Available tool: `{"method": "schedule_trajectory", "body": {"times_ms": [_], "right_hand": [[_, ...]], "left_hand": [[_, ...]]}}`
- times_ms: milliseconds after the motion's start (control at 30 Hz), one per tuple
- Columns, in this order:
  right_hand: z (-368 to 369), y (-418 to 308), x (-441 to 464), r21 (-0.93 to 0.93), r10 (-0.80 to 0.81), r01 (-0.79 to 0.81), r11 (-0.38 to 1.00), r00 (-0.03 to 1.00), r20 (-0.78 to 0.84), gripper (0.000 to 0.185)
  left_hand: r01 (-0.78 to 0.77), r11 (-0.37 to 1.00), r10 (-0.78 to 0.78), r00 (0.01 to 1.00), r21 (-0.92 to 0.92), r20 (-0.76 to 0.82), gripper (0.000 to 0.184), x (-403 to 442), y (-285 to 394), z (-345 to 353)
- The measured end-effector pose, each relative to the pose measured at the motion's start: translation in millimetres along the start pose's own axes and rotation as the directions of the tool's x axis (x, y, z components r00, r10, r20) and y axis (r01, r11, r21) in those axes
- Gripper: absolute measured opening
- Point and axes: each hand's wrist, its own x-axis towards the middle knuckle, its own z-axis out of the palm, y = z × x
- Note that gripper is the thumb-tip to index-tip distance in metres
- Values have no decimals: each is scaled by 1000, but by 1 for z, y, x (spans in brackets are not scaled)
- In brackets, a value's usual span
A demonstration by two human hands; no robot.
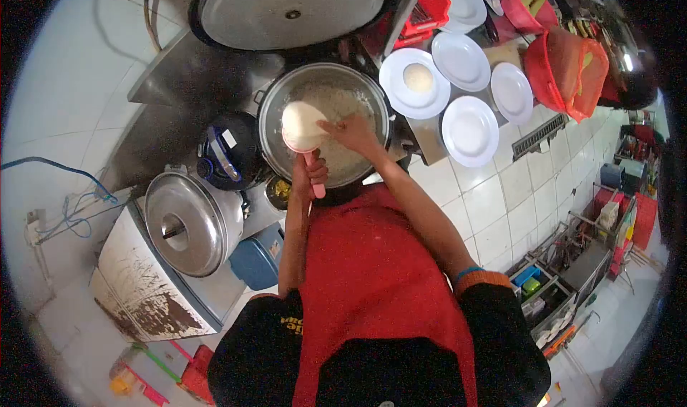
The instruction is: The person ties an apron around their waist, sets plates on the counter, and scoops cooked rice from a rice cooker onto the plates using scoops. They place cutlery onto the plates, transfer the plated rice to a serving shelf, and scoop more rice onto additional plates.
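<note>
A large round metal pot [263,131] with rice [343,106] inside stands before me. Over it, my left hand [309,174] is closed around the pink handle of a rice scoop [319,189]. The scoop's head is heaped with a smooth pale mound that looks like rice [302,121]. My right hand [354,134] is over the pot with its fingers stretched toward the mound, touching or nearly touching its right edge. To the right, a white plate [392,96] bears a round mound of rice [418,78].
Several more white plates, one of them a near plate [470,146], lie at the right. Red baskets [551,71] stand beyond them. A big lid [290,13] leans behind the pot. At left are a dark appliance [225,149] and a lidded metal pot [186,221].
</note>
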Motion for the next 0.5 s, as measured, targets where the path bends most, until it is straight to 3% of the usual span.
{"method": "schedule_trajectory", "body": {"times_ms": [67,133,200,267,300,367,467,500], "right_hand": [[-9,0,7,-126,218,-210,970,974,59,65],[-5,-2,-9,-147,244,-230,962,967,80,66],[-4,8,-15,-165,267,-248,955,958,102,67],[-10,27,-8,-164,226,-254,953,959,-169,70],[-22,26,-6,-149,241,-268,952,954,-180,70],[-64,28,-3,43,403,-401,915,909,-103,70],[-114,48,-26,239,404,-351,905,886,-229,66],[-136,51,-42,316,534,-456,832,814,-230,62]], "left_hand": [[13,999,-10,998,-41,62,41,1,-4,1],[20,1000,-21,999,-9,-33,42,0,1,9],[60,998,-60,998,-15,-13,42,-2,1,8],[87,996,-87,996,-23,9,42,3,-3,10],[142,989,-138,987,-43,89,42,1,-6,11],[225,974,-214,961,-41,173,43,3,-5,17],[300,952,-306,942,60,138,45,11,-10,37],[346,936,-353,921,70,166,44,19,-13,42]]}}
